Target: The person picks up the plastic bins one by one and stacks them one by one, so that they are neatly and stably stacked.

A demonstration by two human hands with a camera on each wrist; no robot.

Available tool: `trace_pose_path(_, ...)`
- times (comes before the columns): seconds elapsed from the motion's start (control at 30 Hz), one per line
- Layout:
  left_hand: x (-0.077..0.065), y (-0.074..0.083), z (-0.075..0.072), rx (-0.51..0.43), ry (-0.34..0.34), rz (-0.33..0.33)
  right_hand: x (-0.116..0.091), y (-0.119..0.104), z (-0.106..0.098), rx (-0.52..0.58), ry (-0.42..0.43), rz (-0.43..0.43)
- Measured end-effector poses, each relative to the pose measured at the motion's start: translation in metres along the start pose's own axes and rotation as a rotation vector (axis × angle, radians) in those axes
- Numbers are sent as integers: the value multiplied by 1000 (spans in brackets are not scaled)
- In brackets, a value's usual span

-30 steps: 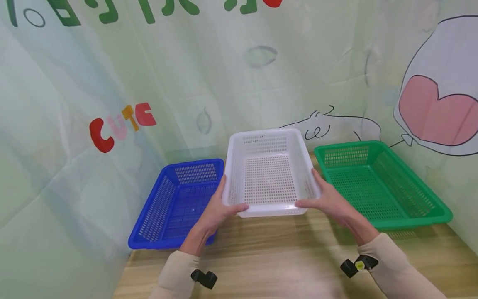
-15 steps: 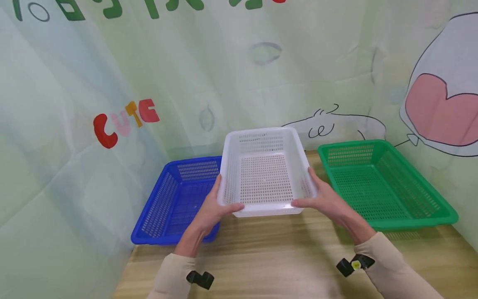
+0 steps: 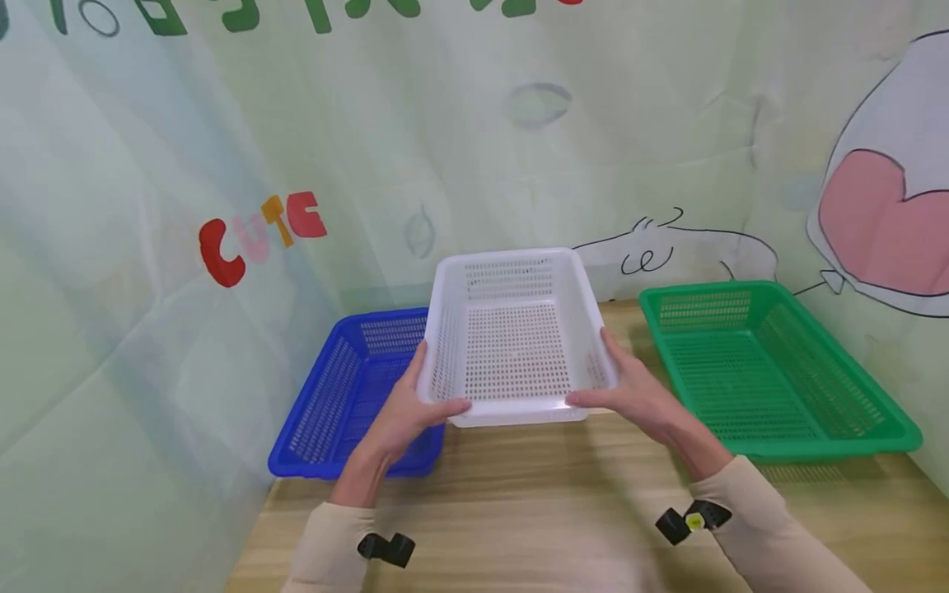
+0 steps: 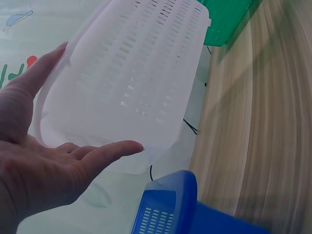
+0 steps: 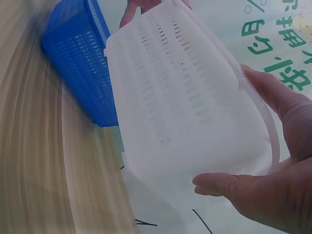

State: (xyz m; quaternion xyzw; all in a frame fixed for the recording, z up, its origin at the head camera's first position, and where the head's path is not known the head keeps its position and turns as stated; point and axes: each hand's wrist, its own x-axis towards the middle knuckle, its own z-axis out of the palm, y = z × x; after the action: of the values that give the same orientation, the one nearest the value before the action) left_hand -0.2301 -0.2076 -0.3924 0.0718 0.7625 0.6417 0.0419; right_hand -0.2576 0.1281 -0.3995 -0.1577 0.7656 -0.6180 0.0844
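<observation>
Both hands hold a white plastic basket by its near corners, raised above the table and tilted so its inside faces me. The left hand grips the near left corner, thumb over the rim and fingers along the outer side. At the near right corner the right hand grips the same way. From the wrist views, the slotted outer wall of the white basket shows, with the left hand's fingers against it. The right hand's fingers lie against the opposite side.
A blue basket stands on the wooden table at the left, partly behind the white one. To the right stands a green basket. A printed curtain hangs behind and along the left side.
The white basket, held in both hands, has shifted slightly left and now overlaps more of the blue basket. The head view has also shifted a little. The grip looks the same.
</observation>
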Motion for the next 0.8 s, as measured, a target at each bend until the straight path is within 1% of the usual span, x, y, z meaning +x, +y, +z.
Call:
trace_pose_path(0.1,-1,1,-4,3,-5,3,1,-3,3,19,-11,-8)
trace_pose_path(0.2,-4,2,-11,-12,-14,2,3,-6,9,46,-23,-19)
trace_pose_path(0.23,-5,2,-14,-19,-19,3,4,-7,12,54,-27,-24)
trace_pose_path(0.37,-8,4,-27,-28,-33,17,9,-11,23,20,-16,-41)
trace_pose_path(0.53,-13,7,-46,-4,-36,36,16,-19,36,-11,-14,-43)
trace_pose_path(0.63,-14,7,-55,3,-45,41,18,-24,44,8,-27,-47)
trace_pose_path(0.8,-20,2,-72,13,-48,20,19,-27,60,25,-51,-52)
